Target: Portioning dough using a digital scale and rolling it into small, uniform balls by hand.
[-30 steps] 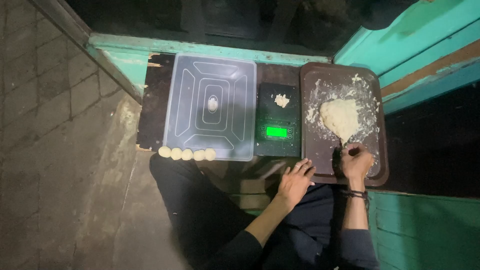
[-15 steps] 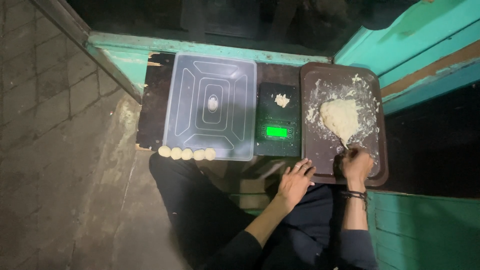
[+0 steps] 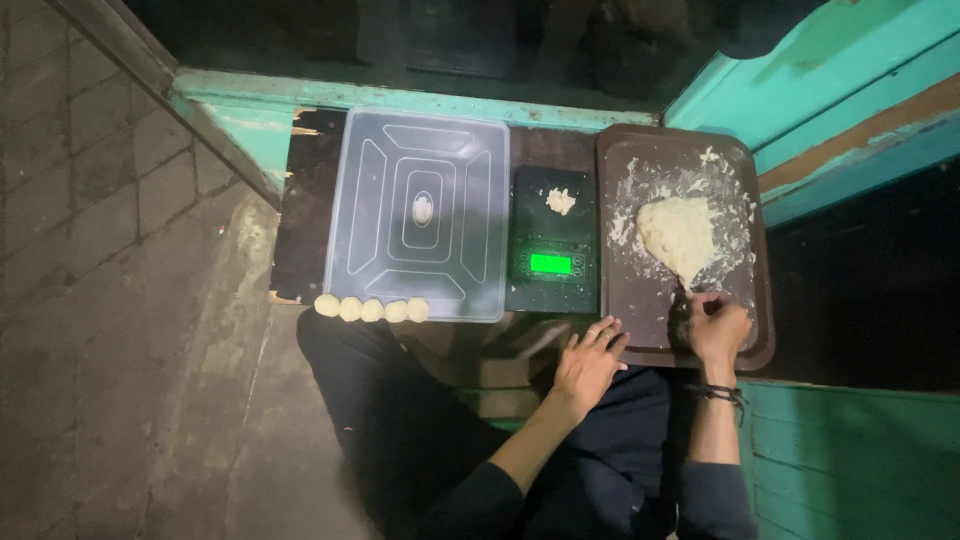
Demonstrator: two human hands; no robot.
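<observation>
Pale dough balls (image 3: pixel 371 309) line the near edge of the clear lid (image 3: pixel 418 215), left of the scale (image 3: pixel 551 240). Spread flat, the left hand (image 3: pixel 589 362) steadies the brown tray (image 3: pixel 760 300). Closed on a dark tool I can't identify, the right hand (image 3: pixel 716 327) meets the dough lump (image 3: pixel 680 235) at its near tip; small, even cuts would serve best.

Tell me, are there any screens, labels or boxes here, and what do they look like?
Scale screen: small glowing green rectangle on the front of the black kitchen scale, between the clear plastic lid and the brown tray.
No labels, signs or packages can be made out.
</observation>
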